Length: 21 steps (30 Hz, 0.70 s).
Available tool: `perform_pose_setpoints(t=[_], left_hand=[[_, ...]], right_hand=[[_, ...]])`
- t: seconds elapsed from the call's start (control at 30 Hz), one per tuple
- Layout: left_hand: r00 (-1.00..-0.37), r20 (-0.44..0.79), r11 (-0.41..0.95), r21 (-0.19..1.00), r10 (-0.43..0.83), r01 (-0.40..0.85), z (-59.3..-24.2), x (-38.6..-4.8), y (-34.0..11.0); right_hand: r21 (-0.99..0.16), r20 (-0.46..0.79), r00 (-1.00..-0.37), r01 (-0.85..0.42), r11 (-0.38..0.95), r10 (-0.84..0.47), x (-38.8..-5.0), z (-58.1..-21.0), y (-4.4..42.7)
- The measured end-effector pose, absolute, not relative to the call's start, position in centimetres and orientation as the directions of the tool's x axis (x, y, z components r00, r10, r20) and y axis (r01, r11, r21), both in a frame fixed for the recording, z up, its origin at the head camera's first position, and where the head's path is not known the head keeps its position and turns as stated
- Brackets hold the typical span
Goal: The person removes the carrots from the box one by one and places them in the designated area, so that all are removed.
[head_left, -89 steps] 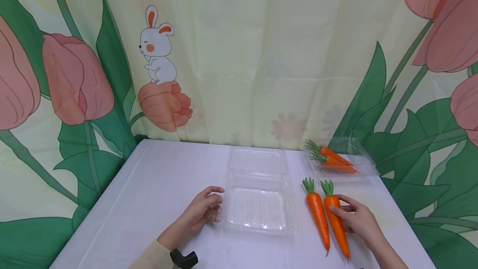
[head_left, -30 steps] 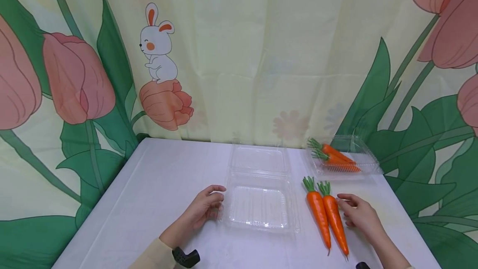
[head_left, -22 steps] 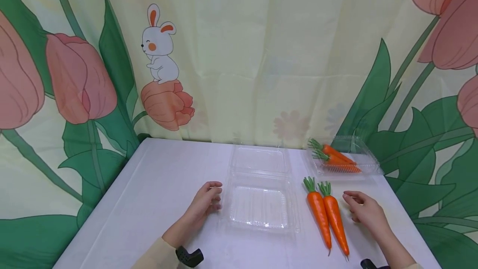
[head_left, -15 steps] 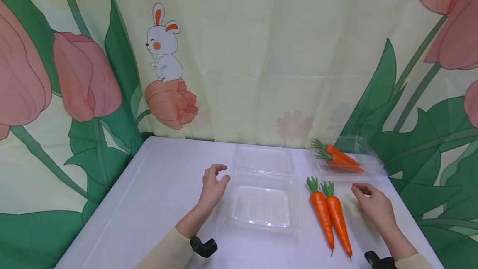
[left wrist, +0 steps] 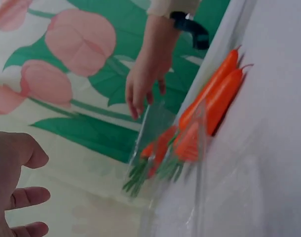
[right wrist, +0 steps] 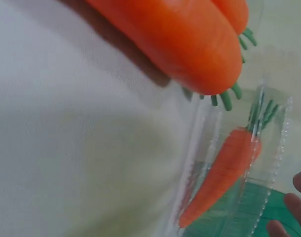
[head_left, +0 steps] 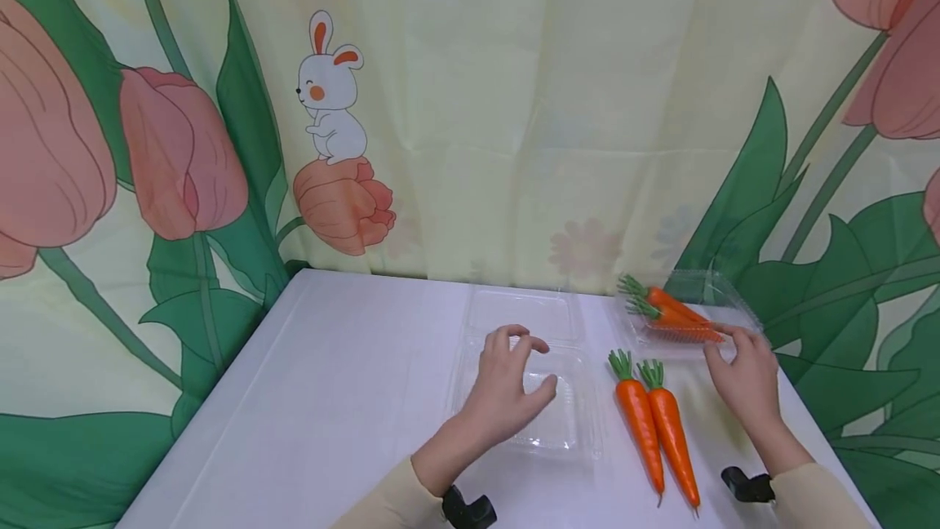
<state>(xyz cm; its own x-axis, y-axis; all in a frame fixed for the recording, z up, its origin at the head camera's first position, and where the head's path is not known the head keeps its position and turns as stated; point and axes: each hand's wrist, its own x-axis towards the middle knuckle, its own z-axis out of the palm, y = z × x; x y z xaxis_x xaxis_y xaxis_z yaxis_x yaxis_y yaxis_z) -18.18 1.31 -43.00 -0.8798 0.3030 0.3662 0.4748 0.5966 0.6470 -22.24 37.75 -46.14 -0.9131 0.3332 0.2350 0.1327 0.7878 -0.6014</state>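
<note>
Over an opened clear plastic clamshell box [head_left: 525,313] my left hand [head_left: 507,390] hovers, fingers spread and bent, holding nothing. My right hand [head_left: 747,378] reaches the near right side of a second clear box [head_left: 708,291], which has orange carrots [head_left: 677,320] with green tops inside. Its fingertips overlap that box's edge in the head view; contact is unclear. In the right wrist view its fingers [right wrist: 298,210] show beside the box and hold nothing. Two loose carrots, a left one [head_left: 639,427] and a right one [head_left: 674,439], lie side by side between the boxes.
A white-covered table [head_left: 330,398] bears everything, its left part bare in the head view. Behind it hangs a curtain [head_left: 470,145] printed with tulips and a rabbit. The carrot-filled box stands near the back right corner.
The right hand let go of the right loose carrot, which now lies closer to the other, and moved back to the filled box. The left hand rose from the clamshell's left side and moved right over it.
</note>
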Motion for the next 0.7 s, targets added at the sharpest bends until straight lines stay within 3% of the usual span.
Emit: perform_pose_setpoints(t=[0.33,0.5,0.7], left_hand=[[-0.751,0.297,0.672,0.336,0.59,0.66,-45.7,-16.4,6.1],[-0.721,0.269,0.709,0.16,0.638,0.687,-47.0,-16.5,7.2],[-0.723,0.218,0.72,0.11,0.655,0.685,-48.0,-16.9,7.5]], right_hand=[[-0.529,0.282,-0.92,0.089,0.844,0.274,-24.3,-46.9,39.0],[-0.485,0.288,-0.926,0.077,0.871,0.243,-25.3,-47.1,39.8],[-0.411,0.238,-0.956,0.062,0.909,0.173,-25.9,-46.9,40.6]])
